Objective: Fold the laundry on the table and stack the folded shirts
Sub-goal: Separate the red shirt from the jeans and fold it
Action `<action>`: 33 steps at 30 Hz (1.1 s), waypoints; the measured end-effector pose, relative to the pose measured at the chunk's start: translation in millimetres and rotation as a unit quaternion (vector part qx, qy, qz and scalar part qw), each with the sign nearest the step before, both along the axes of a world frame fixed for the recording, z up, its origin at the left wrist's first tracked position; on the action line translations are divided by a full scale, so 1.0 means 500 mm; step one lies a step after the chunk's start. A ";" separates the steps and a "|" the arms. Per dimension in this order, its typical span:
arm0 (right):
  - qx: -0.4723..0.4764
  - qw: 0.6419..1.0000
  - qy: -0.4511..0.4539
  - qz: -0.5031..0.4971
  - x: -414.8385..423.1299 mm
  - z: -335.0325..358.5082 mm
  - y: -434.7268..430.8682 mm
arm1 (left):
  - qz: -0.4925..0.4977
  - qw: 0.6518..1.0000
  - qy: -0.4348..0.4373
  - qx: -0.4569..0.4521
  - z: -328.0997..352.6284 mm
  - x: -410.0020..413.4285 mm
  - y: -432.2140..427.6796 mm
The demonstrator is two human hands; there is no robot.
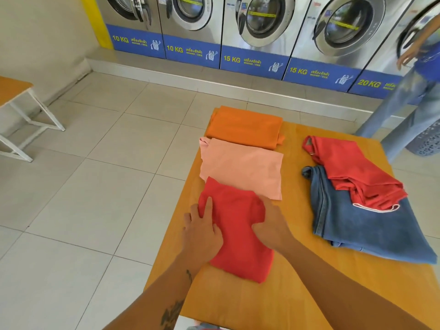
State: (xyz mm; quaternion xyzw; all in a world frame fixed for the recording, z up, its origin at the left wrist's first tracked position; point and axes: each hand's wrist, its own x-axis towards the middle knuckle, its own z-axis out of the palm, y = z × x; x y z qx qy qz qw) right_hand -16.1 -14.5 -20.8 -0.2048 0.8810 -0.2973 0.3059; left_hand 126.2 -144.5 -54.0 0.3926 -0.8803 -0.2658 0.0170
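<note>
Red shirt lies part folded on tabletop, under both hands. Left hand presses flat on its left edge. Right hand grips a fold. Just past the hands: pink shirt, then orange shirt. Right of the right hand: jeans, red top on them. Washers read 10 KG, 15 KG, 20 KG.

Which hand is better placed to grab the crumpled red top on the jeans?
Probably the right hand, gripping the folded red shirt: nearer the crumpled red top; the left hand must cross over.
</note>
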 end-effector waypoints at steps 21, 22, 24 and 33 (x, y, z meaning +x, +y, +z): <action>0.009 0.992 0.127 -0.001 -0.182 0.079 0.209 | -0.083 0.978 0.162 -0.098 0.122 -0.160 0.030; 0.010 0.990 0.140 -0.030 -0.214 0.084 0.243 | -0.104 0.976 0.169 -0.086 0.129 -0.199 0.053; 0.005 0.985 0.144 -0.094 -0.272 0.095 0.312 | -0.146 0.972 0.167 -0.074 0.134 -0.274 0.107; -0.050 0.966 0.050 -0.249 -0.486 0.090 0.511 | -0.280 0.955 0.068 -0.072 0.115 -0.574 0.344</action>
